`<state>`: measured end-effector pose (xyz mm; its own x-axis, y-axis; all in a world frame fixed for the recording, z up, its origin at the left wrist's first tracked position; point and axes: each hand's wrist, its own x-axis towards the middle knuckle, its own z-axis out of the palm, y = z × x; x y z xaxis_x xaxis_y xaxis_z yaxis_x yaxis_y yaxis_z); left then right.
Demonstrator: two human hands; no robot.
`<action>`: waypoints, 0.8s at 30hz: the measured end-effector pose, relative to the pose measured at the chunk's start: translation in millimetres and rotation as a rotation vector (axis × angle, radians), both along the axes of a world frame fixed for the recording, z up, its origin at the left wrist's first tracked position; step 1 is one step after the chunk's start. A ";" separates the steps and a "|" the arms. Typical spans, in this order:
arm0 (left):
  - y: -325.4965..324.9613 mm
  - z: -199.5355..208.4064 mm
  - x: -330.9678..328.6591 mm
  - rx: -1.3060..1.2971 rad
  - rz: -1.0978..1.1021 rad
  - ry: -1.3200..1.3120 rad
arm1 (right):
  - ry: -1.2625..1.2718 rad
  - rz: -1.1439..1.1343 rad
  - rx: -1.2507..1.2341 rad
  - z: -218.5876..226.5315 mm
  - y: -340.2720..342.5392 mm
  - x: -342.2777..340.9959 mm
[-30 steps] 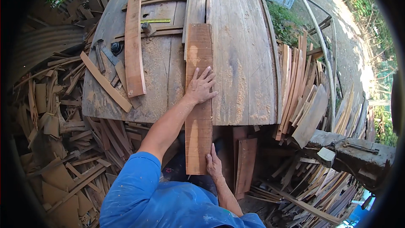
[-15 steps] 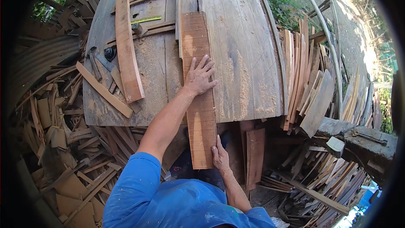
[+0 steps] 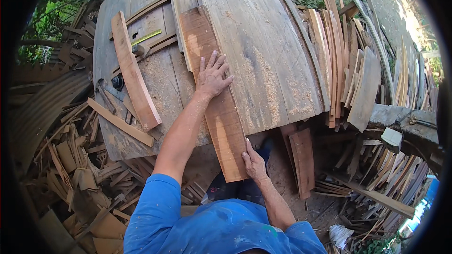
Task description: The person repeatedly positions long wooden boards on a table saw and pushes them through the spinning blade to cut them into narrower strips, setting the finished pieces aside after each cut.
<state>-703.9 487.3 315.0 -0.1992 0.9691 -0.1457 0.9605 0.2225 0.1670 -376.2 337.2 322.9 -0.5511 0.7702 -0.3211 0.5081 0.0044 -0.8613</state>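
A long reddish-brown wooden board (image 3: 219,117) lies lengthwise on the worktable, its near end jutting past the table's front edge. Spread flat on its top, around the middle, is my left hand (image 3: 213,77), fingers apart. My right hand (image 3: 254,162) grips the board's right edge close to the overhanging end. Along the board's left side and beyond its far end runs a paler wooden strip (image 3: 177,11). The underside of the board and part of my right hand's grip are hidden.
The plank worktable (image 3: 263,33) carries sawdust, a curved wooden piece (image 3: 132,73), a yellow measuring tape (image 3: 147,36), a hammer (image 3: 105,95) and a narrow slat (image 3: 120,121). Offcuts (image 3: 75,178) heap up at left. Upright boards (image 3: 332,56) lean along the table's right side.
The view has turned, so table and board now appear slanted. Both hands keep nearly the same places on the board, which shows no clear shift against the table.
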 end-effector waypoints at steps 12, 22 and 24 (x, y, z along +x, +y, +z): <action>-66.8 0.6 78.3 0.001 0.321 -0.100 | -0.041 -0.024 -0.002 -13.2 22.3 -27.0; -49.6 -17.2 57.2 0.024 0.344 -0.055 | -0.171 0.054 0.011 3.5 49.6 -42.4; -46.7 -16.7 54.9 0.022 0.358 -0.058 | -0.283 0.134 -0.008 30.5 56.6 -29.3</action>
<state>-649.0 440.6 298.4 -0.5184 0.8424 -0.1469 0.8111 0.5388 0.2276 -405.5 393.8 353.4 -0.5350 0.6938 -0.4822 0.7234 0.0813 -0.6857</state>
